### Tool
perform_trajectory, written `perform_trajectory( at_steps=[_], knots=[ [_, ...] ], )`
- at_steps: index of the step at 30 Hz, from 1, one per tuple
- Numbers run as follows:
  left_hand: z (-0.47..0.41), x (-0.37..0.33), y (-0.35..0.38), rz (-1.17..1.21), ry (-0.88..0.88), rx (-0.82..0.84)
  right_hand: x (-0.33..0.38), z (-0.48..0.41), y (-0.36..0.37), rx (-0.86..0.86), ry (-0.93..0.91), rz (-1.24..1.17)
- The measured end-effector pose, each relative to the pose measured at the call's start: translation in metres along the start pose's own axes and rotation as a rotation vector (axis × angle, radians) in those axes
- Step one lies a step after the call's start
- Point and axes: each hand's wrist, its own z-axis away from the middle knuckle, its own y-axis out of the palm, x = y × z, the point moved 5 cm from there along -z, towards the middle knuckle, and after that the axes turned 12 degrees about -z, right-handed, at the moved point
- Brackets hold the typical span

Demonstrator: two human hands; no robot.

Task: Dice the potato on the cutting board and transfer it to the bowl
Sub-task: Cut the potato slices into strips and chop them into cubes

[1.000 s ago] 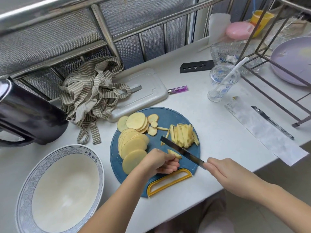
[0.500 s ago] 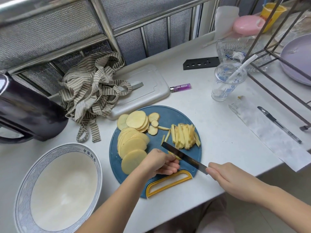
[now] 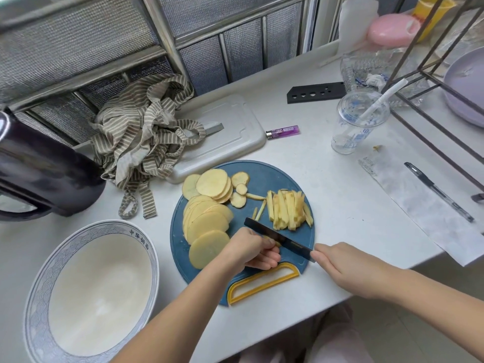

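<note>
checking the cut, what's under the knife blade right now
Under the knife blade a sliver of potato shows, pinched by the left hand on the blue cutting board. How much potato lies beneath the blade and the hand is covered.

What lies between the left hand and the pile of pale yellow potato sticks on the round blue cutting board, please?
Head view: the black knife blade, held by the right hand, separates the left hand from the potato sticks.
</note>
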Motion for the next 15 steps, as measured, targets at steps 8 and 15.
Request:
perform_trajectory(
  at_steps=[8, 15],
  knots=[
    [0.006, -0.001, 0.002, -0.05, 0.014, -0.087, -0.023, 0.009, 0.006, -0.063, 0.08, -0.447],
    [0.011, 0.004, 0.007, 0.001, -0.01, -0.177, -0.019, 0.007, -0.008, 0.086, 0.189, -0.769]
  ],
)
